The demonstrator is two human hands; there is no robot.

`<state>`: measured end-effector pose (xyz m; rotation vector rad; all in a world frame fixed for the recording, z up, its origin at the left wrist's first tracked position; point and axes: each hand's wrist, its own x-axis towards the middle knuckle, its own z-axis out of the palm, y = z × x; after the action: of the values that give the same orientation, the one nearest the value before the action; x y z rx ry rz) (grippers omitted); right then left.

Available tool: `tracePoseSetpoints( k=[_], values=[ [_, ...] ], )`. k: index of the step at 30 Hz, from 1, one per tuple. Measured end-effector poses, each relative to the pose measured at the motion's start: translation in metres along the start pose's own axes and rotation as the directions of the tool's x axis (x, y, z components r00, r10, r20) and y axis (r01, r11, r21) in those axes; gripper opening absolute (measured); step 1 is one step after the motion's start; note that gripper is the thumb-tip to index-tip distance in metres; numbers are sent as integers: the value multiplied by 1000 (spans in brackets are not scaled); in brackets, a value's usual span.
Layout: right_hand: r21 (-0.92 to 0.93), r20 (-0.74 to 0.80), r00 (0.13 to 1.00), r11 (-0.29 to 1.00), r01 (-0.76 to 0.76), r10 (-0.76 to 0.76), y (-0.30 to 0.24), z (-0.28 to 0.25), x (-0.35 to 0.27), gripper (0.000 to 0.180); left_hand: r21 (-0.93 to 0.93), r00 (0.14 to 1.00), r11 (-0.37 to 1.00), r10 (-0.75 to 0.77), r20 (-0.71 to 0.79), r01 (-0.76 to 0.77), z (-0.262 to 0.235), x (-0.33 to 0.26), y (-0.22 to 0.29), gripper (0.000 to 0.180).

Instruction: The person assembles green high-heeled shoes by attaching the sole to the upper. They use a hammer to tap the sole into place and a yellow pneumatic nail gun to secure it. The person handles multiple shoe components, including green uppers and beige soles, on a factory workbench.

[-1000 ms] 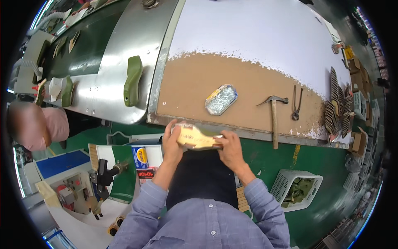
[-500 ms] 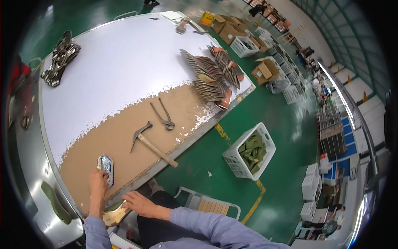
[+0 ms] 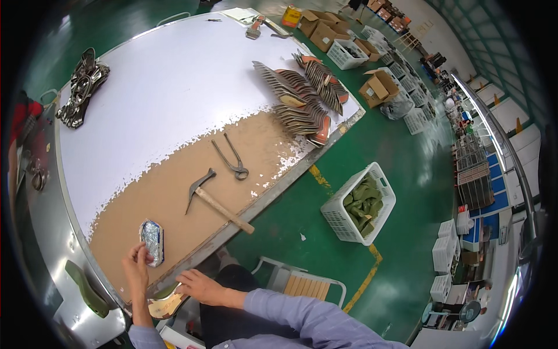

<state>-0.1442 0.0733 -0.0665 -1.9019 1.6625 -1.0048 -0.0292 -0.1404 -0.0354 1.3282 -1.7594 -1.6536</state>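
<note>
My left hand (image 3: 137,264) is at the near edge of a small blue-and-white box (image 3: 153,241) of silvery bits. Its thumb and fingers are pinched together; anything between them is too small to make out. Below the front table edge my right hand (image 3: 199,287) grips the end of a green shoe last (image 3: 165,303) with a tan insole facing up. Part of the last is hidden under my fingers. On the brown bare part of the table lie a hammer (image 3: 215,203) with a wooden handle and a pair of pincers (image 3: 235,166).
Stacked soles (image 3: 299,102) stand at the table's right, dark metallic pieces (image 3: 84,87) at its far left. Another green last (image 3: 86,289) rests on the metal surface at left. A white basket (image 3: 358,203) of green lasts stands on the floor beside a slatted seat (image 3: 314,286).
My left hand has drawn back from inside the box toward me, to its near edge. My right hand still grips the shoe last. The whole view has shifted slightly.
</note>
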Motion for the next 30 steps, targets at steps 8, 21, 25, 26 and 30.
tracePoseSetpoints(
  k=[8, 21, 25, 26, 30],
  values=[
    [5, -8, 1000, 1000, 18, -18, 3, -5, -1, 35, 400, 929, 860, 366, -50, -318, 43, -129, -18, 17],
    [-592, -250, 881, 656, -468, 402, 130, -127, 2, 59, 451, 825, 719, 561, 71, -528, 45, -121, -1, 14],
    [-385, -104, 787, 705, -596, 608, 111, -151, 14, 52, 545, 871, 717, 489, 51, -434, 49, -127, 11, 11],
    [-340, -183, 846, 775, -533, 501, 107, -148, 6, 48, 564, 885, 716, 462, 60, -412, 50, -125, 14, 10],
    [316, -315, 697, 763, -564, 645, 43, -130, -31, 47, 600, 919, 727, 392, 37, -334, 56, -123, 12, 5]
  ],
)
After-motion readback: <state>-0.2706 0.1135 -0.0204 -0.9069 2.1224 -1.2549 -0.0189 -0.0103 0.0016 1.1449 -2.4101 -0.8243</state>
